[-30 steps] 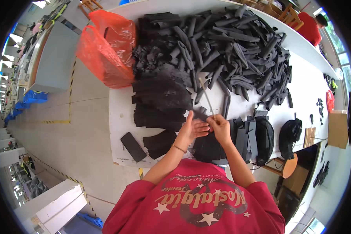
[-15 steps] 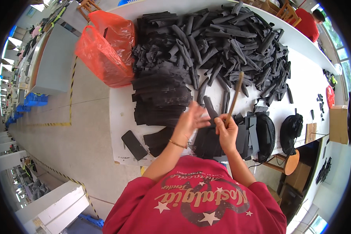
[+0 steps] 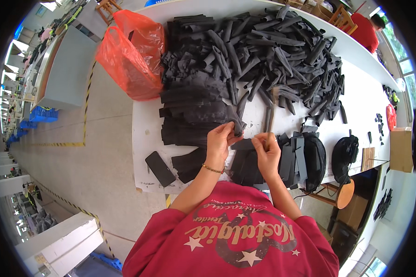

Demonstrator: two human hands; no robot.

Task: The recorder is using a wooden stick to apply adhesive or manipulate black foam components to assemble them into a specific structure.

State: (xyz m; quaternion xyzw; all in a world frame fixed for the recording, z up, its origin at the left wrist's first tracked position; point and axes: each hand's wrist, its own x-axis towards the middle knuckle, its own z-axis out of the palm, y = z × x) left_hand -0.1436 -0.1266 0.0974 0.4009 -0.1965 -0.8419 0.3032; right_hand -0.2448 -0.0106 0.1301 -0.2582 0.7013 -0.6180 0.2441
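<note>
My left hand (image 3: 219,142) is closed, its fingertips pinching a curled black fabric piece (image 3: 238,125) at the right edge of the stacked flat pieces (image 3: 194,111). Close to its right, my right hand (image 3: 268,157) is closed around a thin wooden stick (image 3: 272,113), which points up and away and is blurred by motion. A flat black strip (image 3: 243,144) spans the gap between my hands, its right end at my right fingers. Whether the left fingers also touch the strip I cannot tell. Flat black pieces (image 3: 245,166) lie beneath my hands.
Rolled black tubes (image 3: 282,55) are heaped across the far side of the white table (image 3: 141,138). A red plastic bag (image 3: 134,60) stands far left, a dark flat rectangular object (image 3: 160,169) near left. Black mesh bags (image 3: 314,161) lie to the right. Another person (image 3: 365,32) is at far right.
My left hand has gone from spread fingers to a pinch on black fabric. The rolled piece beside my right hand is no longer there, and a flat strip shows instead. The stick stands more upright.
</note>
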